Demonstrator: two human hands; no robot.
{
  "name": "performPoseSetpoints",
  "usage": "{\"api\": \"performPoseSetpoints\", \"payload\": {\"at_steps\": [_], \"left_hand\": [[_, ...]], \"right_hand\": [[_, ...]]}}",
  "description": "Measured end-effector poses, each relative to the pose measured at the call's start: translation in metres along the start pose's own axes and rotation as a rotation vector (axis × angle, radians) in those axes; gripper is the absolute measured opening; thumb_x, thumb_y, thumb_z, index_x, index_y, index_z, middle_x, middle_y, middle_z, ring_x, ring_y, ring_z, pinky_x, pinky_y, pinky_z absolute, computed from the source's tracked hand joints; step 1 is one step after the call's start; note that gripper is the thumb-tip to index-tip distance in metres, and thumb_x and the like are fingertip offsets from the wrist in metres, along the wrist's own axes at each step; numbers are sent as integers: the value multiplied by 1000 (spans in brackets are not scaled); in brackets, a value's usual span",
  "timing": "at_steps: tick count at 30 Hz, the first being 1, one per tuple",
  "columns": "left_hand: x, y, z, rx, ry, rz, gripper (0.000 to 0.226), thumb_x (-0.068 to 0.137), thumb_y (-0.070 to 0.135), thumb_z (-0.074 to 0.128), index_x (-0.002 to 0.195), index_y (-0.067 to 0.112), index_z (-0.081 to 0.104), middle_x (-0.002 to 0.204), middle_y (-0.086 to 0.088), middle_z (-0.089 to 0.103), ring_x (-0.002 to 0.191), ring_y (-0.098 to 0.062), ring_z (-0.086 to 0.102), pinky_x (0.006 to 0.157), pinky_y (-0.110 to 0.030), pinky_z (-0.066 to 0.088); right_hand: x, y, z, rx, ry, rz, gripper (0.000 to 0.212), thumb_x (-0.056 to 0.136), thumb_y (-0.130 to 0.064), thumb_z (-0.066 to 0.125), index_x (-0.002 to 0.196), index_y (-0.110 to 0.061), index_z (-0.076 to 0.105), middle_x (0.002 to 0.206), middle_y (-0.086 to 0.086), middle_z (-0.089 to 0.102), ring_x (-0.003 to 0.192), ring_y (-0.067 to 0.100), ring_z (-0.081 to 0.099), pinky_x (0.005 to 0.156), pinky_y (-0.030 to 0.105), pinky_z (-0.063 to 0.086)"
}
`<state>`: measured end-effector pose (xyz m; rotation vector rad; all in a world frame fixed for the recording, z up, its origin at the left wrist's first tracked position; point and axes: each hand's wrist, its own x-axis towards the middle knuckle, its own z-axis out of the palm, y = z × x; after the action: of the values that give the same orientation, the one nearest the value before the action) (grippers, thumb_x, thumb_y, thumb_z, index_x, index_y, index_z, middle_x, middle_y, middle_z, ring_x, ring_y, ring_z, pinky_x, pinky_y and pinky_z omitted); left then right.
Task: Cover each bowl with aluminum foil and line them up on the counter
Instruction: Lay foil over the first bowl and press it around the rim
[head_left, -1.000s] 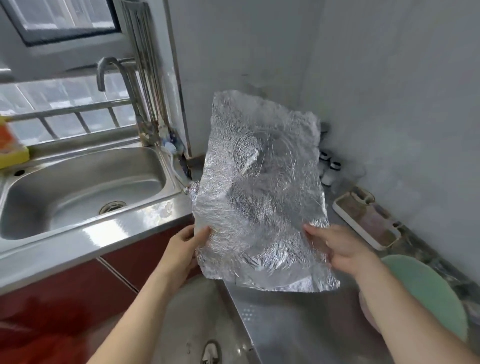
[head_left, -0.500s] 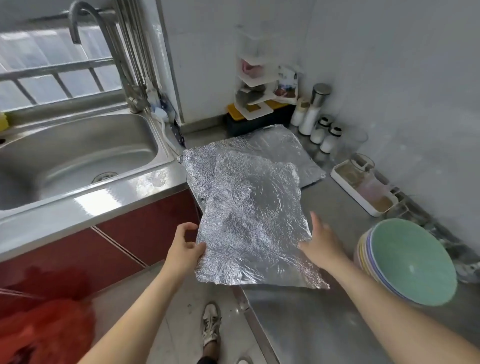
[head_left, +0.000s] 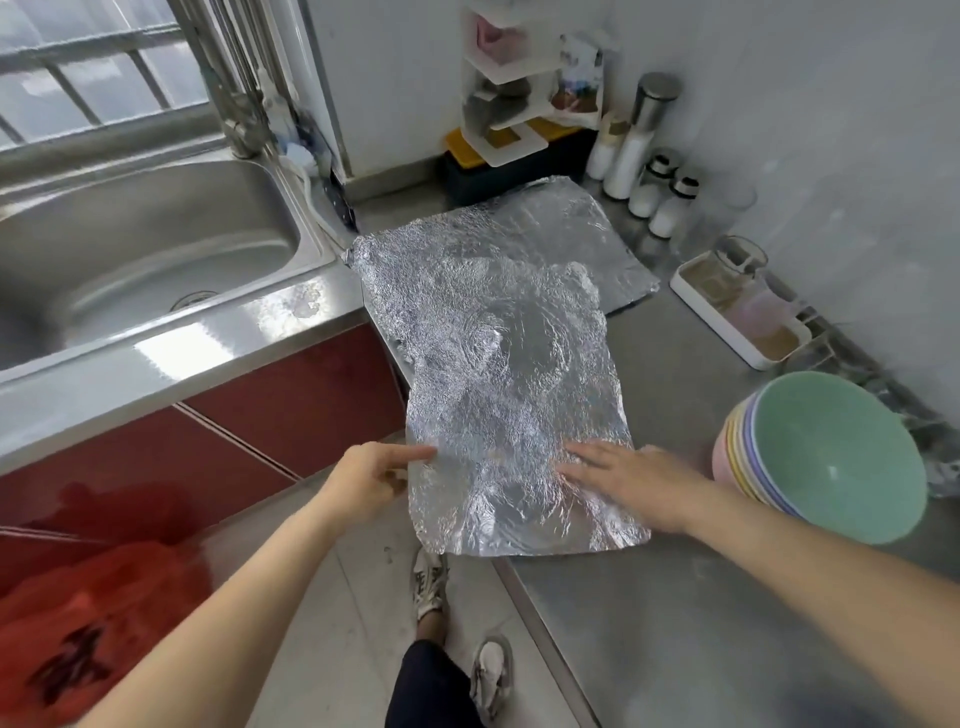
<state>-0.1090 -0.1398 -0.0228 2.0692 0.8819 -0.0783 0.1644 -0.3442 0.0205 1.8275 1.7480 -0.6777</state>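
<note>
Foil, silver and crinkled. In the head view, one foil sheet (head_left: 509, 395) lay on or just above the steel counter (head_left: 701, 623); couldn't tell if it was fully down. Its left strip & near-left corner hung past the counter's front edge, over the floor. Its far end overlapped a second foil sheet (head_left: 587, 228) lying further back. The stack of bowls (head_left: 821, 457), green one on top, stood just right of the sheet, apart from it and uncovered.

The left hand (head_left: 363, 483) pinched the sheet's near-left edge, index finger on top, thumb prob. underneath. The right hand (head_left: 639, 478) lay flat, fingers straight, resting on the near-right part and gripping nothing.

Handling, as a judgement: v. light and thin, w/ almost no stiffness. It'd flop if held by one corner, tear if tugged hard, and keep every crease. It was already wrinkled, w/ a roundish imprint mid-sheet. Best taken by two opposite edges or corners w/ light pinches and kept spread, not grabbed in the middle.

Orientation: rectangular, w/ the long axis running from the person's side away toward the back-left, i.e. toward the sink (head_left: 130, 249) corner, a bit skewed to the counter edge. Short edges sat near & far, and the sheet was approx level.
</note>
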Motion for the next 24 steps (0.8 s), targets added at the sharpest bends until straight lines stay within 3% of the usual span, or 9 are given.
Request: {"api": "performPoseSetpoints", "payload": {"at_steps": [5, 8, 12, 15, 17, 19, 21, 23, 24], "left_hand": [[13, -14, 2, 185, 229, 199, 32, 78, 1, 75, 95, 28, 79, 88, 8, 72, 83, -20, 65, 76, -37, 53], [20, -22, 1, 175, 366, 207, 32, 76, -5, 73, 85, 25, 80, 100, 6, 63, 94, -28, 54, 86, -44, 45], [21, -25, -6, -35, 325, 88, 35, 81, -5, 67, 86, 27, 79, 112, 21, 64, 111, -22, 55, 99, -37, 43], [19, -20, -8, -394, 307, -65, 28, 82, -3, 70, 85, 24, 78, 100, 11, 73, 95, -3, 66, 89, -25, 52], [20, -18, -5, -502, 325, -127, 10, 86, 6, 71, 84, 15, 76, 87, 3, 73, 80, -8, 64, 78, -27, 48], [21, -16, -2, -553, 341, -121, 8, 88, 10, 70, 82, 6, 73, 79, -3, 69, 75, -13, 56, 72, -30, 42], [25, -12, 3, -571, 374, -129, 9, 88, 8, 69, 80, 7, 72, 76, -1, 68, 72, -10, 54, 69, -24, 41], [28, -7, 9, -541, 402, -167, 11, 87, 9, 71, 77, 15, 73, 72, 7, 69, 69, -6, 56, 65, -16, 42], [30, -5, 13, -515, 409, -189, 14, 86, 11, 72, 75, 20, 72, 70, 10, 70, 68, -6, 57, 65, -16, 43]], "right_hand": [[2, 6, 7, 98, 38, 24, 101, 84, 13, 48, 151, -42, -4, 160, -15, -12, 148, 12, 3, 111, 46, 30], [2, 14, 13, 248, 23, 45, 107, 80, 16, 49, 148, -49, -2, 157, -21, -15, 147, 9, -9, 114, 51, 21], [1, 28, 18, 335, 14, 37, 106, 81, 11, 52, 147, -52, 0, 156, -26, -16, 146, 7, -13, 112, 52, 22], [7, 38, 34, 526, 124, 73, 99, 76, -11, 74, 146, -52, 16, 156, -24, -3, 147, 8, -4, 115, 47, 21], [14, 42, 39, 778, 290, 143, 79, 74, -23, 81, 141, -37, 42, 157, -5, 19, 146, 14, 14, 117, 35, 22], [23, 45, 42, 989, 429, 174, 42, 76, -25, 80, 114, -32, 64, 138, 4, 50, 131, 18, 45, 112, 35, 34], [31, 49, 48, 1080, 509, 223, 12, 77, -35, 76, 88, -39, 72, 108, -7, 70, 105, 13, 64, 98, 42, 48], [35, 50, 51, 1129, 511, 345, 2, 79, -40, 72, 77, -41, 73, 90, -13, 74, 92, 10, 67, 88, 38, 52], [37, 51, 54, 1126, 511, 420, 11, 81, -38, 73, 70, -35, 72, 79, -13, 73, 84, 11, 67, 81, 35, 52]]}}
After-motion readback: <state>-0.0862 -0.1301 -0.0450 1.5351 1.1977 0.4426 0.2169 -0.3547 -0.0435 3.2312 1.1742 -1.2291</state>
